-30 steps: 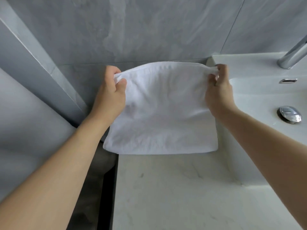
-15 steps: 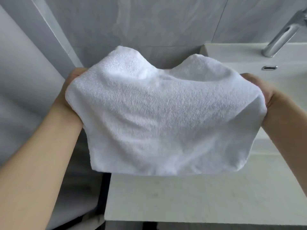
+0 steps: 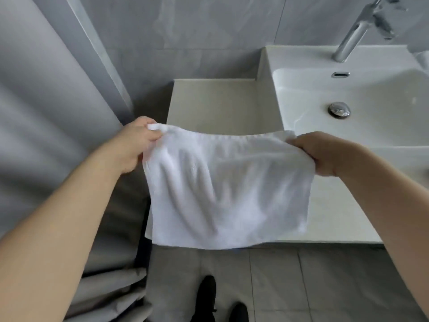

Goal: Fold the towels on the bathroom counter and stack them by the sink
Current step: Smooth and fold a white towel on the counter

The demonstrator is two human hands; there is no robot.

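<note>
The towel (image 3: pixel 226 194) hangs in the air over the near edge of the worktop (image 3: pixel 216 103). The left hand (image 3: pixel 137 142) and right hand (image 3: pixel 325 154) each pinch a top corner, probably to keep it flat for folding. The sink (image 3: pixel 362 112) sits far right.

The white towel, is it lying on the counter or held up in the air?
Held up. The left hand and right hand each pinch a top corner of the white towel, which hangs freely in front of the counter.
</note>
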